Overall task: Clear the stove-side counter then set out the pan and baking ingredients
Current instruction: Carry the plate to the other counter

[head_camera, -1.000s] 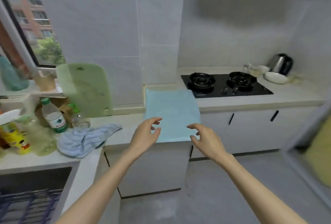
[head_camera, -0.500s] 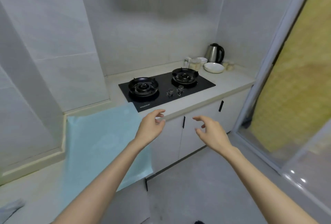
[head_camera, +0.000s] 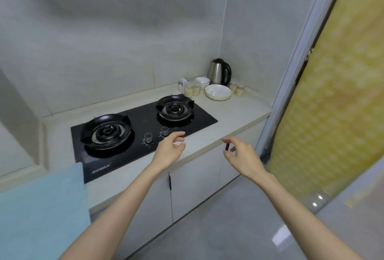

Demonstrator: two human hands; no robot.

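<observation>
**Head view, near to far.** One pale blue cloth (head_camera: pixel 41 207) lies over the lower-left end of the worktop (head_camera: pixel 239 114). My two bare forearms reach forward.

- **Hands:** The left hand (head_camera: pixel 169 151) hangs over the front edge of the hob, its fingers loosely curved, apart and holding nothing. The right hand (head_camera: pixel 243 155) is before the cupboard doors, its fingers likewise apart and empty.
- **Door handles:** One black door handle (head_camera: pixel 227 147) shows between the right thumb and forefinger. A second handle (head_camera: pixel 170 181) sits lower left.
- **Hob:** One black glass hob (head_camera: pixel 199 117) is set into the worktop. It has two burners, a left burner (head_camera: pixel 107 130) and a right burner (head_camera: pixel 174 108). It also has two clear knobs, a left knob (head_camera: pixel 148 137) and a right knob (head_camera: pixel 164 130).
- **Writing:** One pale brand mark (head_camera: pixel 101 170) on the hob's near edge is too blurred for me to read.
- **Far right corner, beside the hob:**
  - one wide white bowl (head_camera: pixel 218 92);
  - one smaller white bowl (head_camera: pixel 202 80) behind it;
  - four small jars of pale contents, two left jars (head_camera: pixel 192 90) and two right jars (head_camera: pixel 236 88);
  - one steel kettle (head_camera: pixel 219 71) at the back.

Any labels there are too small to tell.
</observation>
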